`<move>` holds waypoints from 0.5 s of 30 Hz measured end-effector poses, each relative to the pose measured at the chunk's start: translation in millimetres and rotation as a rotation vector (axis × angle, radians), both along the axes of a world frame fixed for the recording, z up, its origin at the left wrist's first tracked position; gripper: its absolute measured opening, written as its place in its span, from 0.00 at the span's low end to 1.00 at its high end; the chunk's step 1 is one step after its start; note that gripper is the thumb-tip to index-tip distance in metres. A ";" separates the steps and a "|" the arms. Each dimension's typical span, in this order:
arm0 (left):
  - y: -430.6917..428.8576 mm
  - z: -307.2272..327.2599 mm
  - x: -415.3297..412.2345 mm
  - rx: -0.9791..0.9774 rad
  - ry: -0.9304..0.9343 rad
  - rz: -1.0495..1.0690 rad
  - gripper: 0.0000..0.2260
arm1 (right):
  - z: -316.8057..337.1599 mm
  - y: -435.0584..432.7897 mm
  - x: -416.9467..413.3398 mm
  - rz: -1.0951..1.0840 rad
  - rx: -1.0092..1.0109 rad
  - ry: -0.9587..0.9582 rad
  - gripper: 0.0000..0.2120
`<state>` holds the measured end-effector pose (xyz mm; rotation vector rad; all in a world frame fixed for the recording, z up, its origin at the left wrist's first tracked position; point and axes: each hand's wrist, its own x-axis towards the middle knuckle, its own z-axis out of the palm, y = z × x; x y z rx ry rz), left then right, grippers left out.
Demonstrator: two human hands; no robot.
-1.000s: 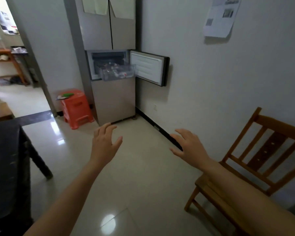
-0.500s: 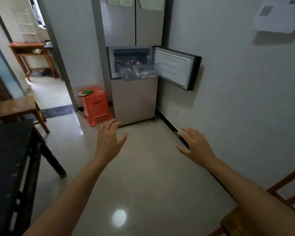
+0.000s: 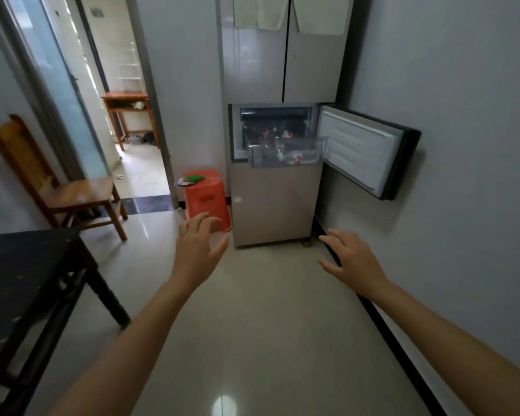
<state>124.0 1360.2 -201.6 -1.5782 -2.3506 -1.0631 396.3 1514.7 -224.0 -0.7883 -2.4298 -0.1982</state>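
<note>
A pale tiled floor (image 3: 252,319) runs up to a grey wall (image 3: 451,121) on the right, with a black skirting strip along its foot. Against the far end stands a tall beige refrigerator (image 3: 273,208), tight to that wall. Two pale sheets (image 3: 261,10) hang on its upper double doors; no writing shows on them.

At the left edge is a black wooden table (image 3: 21,280), and beyond it a brown wooden chair (image 3: 72,193) near a doorway into a brighter room. There a small wooden side table (image 3: 126,99) stands by the wall, under a sign (image 3: 98,12) too blurred to read.

The refrigerator's middle compartment door (image 3: 360,148) is swung open to the right, its white inner liner facing out. From the compartment a clear drawer (image 3: 285,151) is pulled partway out; the packets (image 3: 294,157) in it show red and white, their print too small to read.

Just left of the refrigerator sits an orange plastic stool (image 3: 206,199) with a green item (image 3: 195,177) on top.

Both bare arms stretch forward over the floor. The left hand (image 3: 197,253) is spread wide, thumb out, holding nothing; its fingertips overlap the stool's lower edge in the view. The right hand (image 3: 354,259) is likewise wide and empty, palm down, near the skirting. Both are below the drawer and well apart from it.
</note>
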 end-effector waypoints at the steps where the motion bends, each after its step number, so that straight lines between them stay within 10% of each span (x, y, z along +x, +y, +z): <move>1: 9.4 1.2 0.3 -0.002 0.006 0.010 0.22 | 1.6 13.4 -1.1 0.018 0.015 0.005 0.25; 15: 113.8 -17.9 -30.7 -0.046 -0.023 0.121 0.20 | -24.1 145.7 -37.0 0.075 0.010 0.057 0.22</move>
